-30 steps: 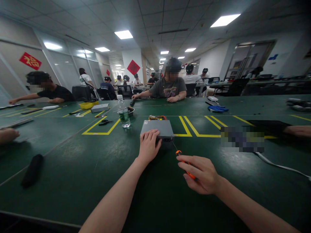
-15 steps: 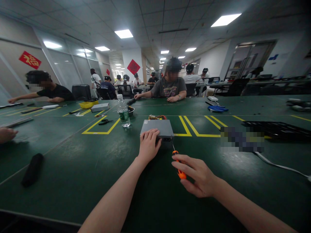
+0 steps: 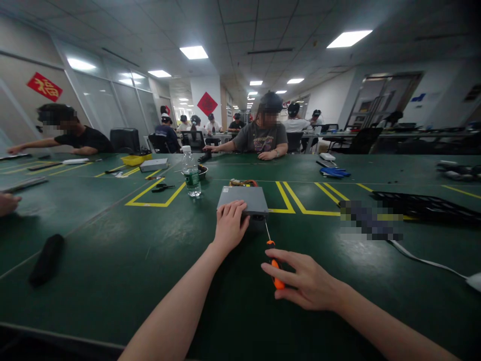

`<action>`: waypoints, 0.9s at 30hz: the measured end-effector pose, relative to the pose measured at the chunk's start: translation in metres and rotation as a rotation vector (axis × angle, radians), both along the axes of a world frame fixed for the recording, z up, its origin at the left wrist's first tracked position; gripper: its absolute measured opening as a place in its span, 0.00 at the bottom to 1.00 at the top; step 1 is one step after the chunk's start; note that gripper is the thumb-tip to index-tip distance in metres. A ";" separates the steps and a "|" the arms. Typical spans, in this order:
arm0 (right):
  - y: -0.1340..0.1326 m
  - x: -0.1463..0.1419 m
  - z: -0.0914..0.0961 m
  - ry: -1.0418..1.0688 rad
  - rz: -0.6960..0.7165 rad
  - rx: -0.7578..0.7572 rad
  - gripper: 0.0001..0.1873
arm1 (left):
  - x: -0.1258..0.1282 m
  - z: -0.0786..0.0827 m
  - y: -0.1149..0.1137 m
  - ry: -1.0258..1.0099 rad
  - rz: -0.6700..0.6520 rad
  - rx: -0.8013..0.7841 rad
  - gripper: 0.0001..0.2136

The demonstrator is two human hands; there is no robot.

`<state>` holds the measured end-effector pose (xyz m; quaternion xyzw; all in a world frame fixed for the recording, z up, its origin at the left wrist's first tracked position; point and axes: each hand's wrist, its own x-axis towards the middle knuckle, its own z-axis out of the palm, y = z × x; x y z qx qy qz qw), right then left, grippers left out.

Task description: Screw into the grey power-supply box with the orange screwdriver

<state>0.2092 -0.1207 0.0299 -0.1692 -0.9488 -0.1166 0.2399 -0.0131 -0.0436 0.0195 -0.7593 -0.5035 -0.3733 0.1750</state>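
A grey metal computer power supply (image 3: 246, 197) lies flat on the green table in front of me, with coloured wires (image 3: 242, 183) behind it. My left hand (image 3: 232, 223) grips its near left part, fingers over the top and thumb at the front face. In my right hand (image 3: 296, 278) is an orange and black screwdriver (image 3: 277, 273), held between thumb and fingertips. Its thin shaft points away from me to the lower right front corner of the power supply. Whether the tip touches a screw is too small to tell.
A water bottle (image 3: 192, 173) stands behind left, near a metal bowl (image 3: 203, 173) and black clips (image 3: 163, 187). A black object (image 3: 47, 259) lies at left. To the right are a black panel (image 3: 424, 205), a white cable (image 3: 424, 260) and blue gloves (image 3: 334, 172). Co-workers sit opposite.
My right hand and the screwdriver have come slightly down toward me, and more of the shaft shows. My left hand and the power supply have stayed in place.
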 end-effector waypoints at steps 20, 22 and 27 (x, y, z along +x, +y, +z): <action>-0.001 0.003 0.003 0.081 -0.007 -0.099 0.19 | 0.000 0.000 0.000 -0.025 -0.026 -0.028 0.14; 0.001 0.003 0.002 0.080 0.003 -0.093 0.19 | 0.000 0.001 0.000 -0.021 -0.022 -0.030 0.14; 0.003 0.005 -0.001 0.051 0.004 -0.106 0.20 | 0.000 0.001 0.000 -0.010 -0.011 -0.026 0.14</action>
